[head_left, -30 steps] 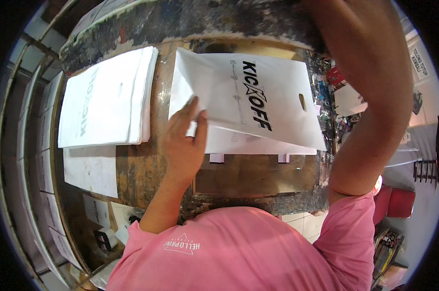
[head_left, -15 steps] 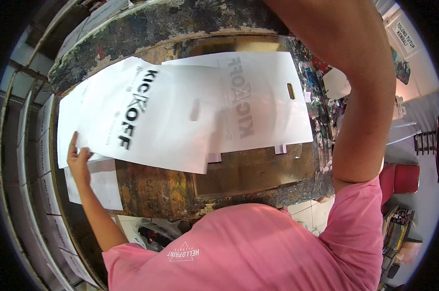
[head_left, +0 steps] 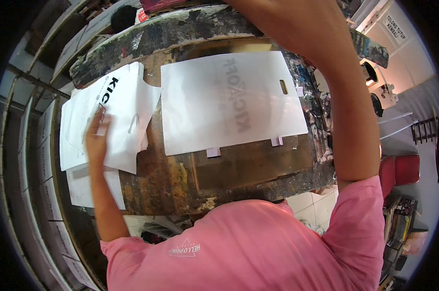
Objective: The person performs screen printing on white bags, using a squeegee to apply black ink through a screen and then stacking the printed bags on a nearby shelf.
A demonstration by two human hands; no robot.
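Over a stack of white plastic bags (head_left: pixel 125 104) at the left, my left hand (head_left: pixel 97 133) lies with its fingers apart, somewhat blurred by motion. The top bag bears bold black lettering, has a handle slot, and its right edge lifts and curls. Another white plastic bag (head_left: pixel 195 111) lies flat on the paint-stained work board (head_left: pixel 156 184), dark print showing faintly through it and a handle slot at its right end. My right arm (head_left: pixel 352 111) reaches up past the right of the board; its hand is beyond the top edge of the view.
Small pale tabs (head_left: pixel 213 153) stick out along the near edge of the flat bag. A thick, paint-crusted bar (head_left: pixel 180 29) crosses behind the board. White sheet (head_left: pixel 98 186) below the stack. Shelving rails (head_left: pixel 28 131) run along the left; a red chair (head_left: pixel 406 169) stands at right.
The printed bag has moved left off the flat bag onto the stack. My left hand has shifted rightward and upward over it, and my right arm has swung a little left.
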